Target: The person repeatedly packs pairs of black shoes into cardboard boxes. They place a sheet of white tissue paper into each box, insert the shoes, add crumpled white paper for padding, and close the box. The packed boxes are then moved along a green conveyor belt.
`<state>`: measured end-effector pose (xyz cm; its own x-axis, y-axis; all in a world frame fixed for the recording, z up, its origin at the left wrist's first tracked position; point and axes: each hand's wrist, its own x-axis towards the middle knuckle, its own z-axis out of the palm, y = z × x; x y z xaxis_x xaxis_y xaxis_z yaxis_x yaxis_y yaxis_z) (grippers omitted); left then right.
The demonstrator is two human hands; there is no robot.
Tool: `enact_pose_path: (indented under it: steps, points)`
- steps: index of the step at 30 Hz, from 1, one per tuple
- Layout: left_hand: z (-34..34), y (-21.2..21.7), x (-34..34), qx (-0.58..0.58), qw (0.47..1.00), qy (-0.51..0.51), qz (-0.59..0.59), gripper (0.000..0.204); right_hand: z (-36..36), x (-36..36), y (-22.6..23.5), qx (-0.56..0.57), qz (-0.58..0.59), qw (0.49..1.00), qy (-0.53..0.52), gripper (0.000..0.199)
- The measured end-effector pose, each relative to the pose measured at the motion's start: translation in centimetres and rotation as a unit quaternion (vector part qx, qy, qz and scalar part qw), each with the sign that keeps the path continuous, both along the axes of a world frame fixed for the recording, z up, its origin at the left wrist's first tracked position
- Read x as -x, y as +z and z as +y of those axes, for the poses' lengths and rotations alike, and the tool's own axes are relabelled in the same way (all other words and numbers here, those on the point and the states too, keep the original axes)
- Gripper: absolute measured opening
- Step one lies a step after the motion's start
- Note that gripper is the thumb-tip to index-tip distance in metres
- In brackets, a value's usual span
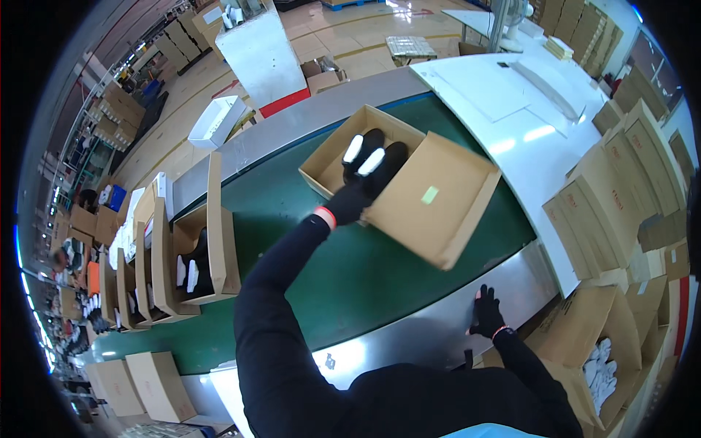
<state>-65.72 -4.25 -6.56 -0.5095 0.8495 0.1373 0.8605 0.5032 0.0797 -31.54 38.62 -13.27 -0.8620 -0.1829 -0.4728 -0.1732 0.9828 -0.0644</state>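
Nearest, my right hand [487,312] lies open on the metal ledge [445,319]; beyond, my left hand [349,204] is at dark shoes [395,158] in their box [327,159] (can't tell its grip). Likely adjusting them; next calls for clearing the lid [438,193].

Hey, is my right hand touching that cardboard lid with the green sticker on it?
Apart. The head view plainly shows green belt and metal edge between your right hand and the cardboard lid.
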Motion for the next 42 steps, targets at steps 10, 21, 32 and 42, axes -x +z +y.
enact_pose_path:
  steps: [10,21,32,42]
  points:
    - [9.1,0.9,-12.1,-0.046,0.98,0.171,-0.089,0.036,1.0,0.8,-0.5,-0.01,-0.004,1.0,0.005,0.125]
    - [18.0,4.5,-39.6,-0.19,0.928,0.227,-0.228,0.024,-4.5,-2.9,21.9,0.499,-0.09,0.86,0.056,0.042]
    - [20.8,8.9,-35.8,0.021,0.843,0.513,-0.162,0.083,-5.5,-6.2,8.0,0.252,0.003,0.87,0.424,0.041]
    - [12.4,7.7,-41.9,-0.29,0.73,0.583,-0.206,0.076,-5.2,-6.2,6.1,0.198,-0.089,0.881,0.422,0.039]
